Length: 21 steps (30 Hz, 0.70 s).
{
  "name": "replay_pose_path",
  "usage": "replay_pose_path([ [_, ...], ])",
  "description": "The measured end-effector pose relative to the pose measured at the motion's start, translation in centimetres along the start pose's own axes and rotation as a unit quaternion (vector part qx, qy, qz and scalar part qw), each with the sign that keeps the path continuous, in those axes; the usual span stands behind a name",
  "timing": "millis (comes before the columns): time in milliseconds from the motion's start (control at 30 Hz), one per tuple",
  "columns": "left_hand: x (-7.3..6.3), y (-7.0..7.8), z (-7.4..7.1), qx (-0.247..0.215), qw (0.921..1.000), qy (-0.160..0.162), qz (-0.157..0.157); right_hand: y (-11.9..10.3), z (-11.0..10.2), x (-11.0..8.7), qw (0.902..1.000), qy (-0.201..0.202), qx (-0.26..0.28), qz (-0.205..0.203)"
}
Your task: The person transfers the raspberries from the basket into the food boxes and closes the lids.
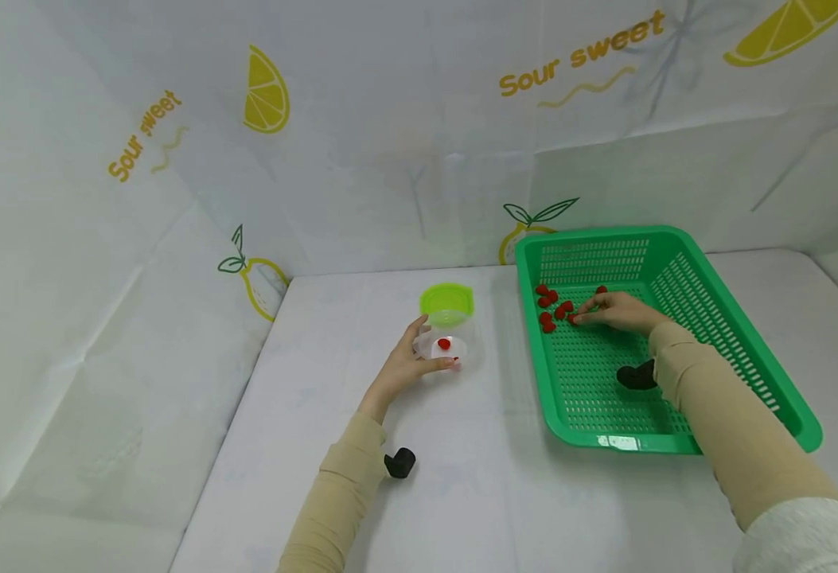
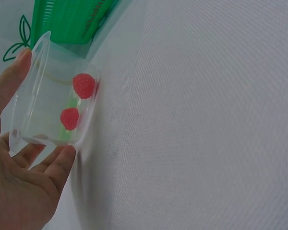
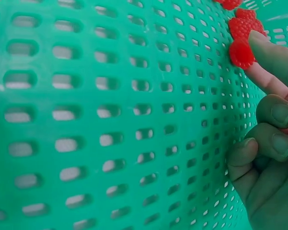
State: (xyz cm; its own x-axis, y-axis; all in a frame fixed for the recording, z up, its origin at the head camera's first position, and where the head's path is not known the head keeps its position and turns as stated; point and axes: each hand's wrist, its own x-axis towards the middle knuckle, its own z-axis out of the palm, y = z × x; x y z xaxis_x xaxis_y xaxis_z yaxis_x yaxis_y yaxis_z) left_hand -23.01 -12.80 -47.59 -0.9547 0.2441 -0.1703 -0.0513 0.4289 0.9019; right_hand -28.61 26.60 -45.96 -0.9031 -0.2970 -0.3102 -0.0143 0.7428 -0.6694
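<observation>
My left hand [image 1: 406, 366] holds a clear plastic container [image 1: 467, 333] on the white table, thumb on one side and fingers on the other. Two red raspberries [image 2: 83, 86] lie inside it, seen best in the left wrist view. Over in the green basket [image 1: 543, 374], my right hand [image 1: 621, 312] has thumb and index fingertip at a raspberry [image 3: 241, 53], pinching it near the basket floor. The other fingers of that hand are curled in. Several more raspberries [image 1: 543, 290] lie loose along the basket's left side.
A bright green lid-like piece [image 1: 447, 298] lies right behind the clear container. Raised, slotted walls surround the basket, which stands on the right of the table [image 1: 461, 493]. Behind the table hangs a white sheet [image 1: 390, 159] printed with lemons.
</observation>
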Motion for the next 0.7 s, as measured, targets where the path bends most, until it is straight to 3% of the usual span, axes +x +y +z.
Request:
replay_pose_path([
  [167, 0.0, 0.1, 0.0, -0.008, 0.9999, -0.007, -0.005, -0.1, 0.2, 0.0, 0.9998, 0.003, -0.018, -0.005],
  [333, -1.3, 2.2, -0.4, -0.004, 0.9997, -0.02, -0.011, -0.6, 0.3, -0.2, 0.9994, 0.005, -0.033, -0.007],
  [400, -1.3, 2.4, -0.4, -0.002, 0.9996, -0.024, -0.013, -0.8, 0.3, -0.2, 0.9994, 0.005, -0.033, -0.007],
  [567, 0.0, 0.4, -0.2, -0.005, 0.9998, -0.017, -0.01, -0.9, 0.3, -0.1, 0.9993, 0.008, -0.034, -0.01],
  [700, 0.2, 0.1, -0.1, -0.004, 0.9999, -0.007, -0.008, -0.8, 0.4, 0.0, 0.9995, 0.006, -0.028, -0.011],
])
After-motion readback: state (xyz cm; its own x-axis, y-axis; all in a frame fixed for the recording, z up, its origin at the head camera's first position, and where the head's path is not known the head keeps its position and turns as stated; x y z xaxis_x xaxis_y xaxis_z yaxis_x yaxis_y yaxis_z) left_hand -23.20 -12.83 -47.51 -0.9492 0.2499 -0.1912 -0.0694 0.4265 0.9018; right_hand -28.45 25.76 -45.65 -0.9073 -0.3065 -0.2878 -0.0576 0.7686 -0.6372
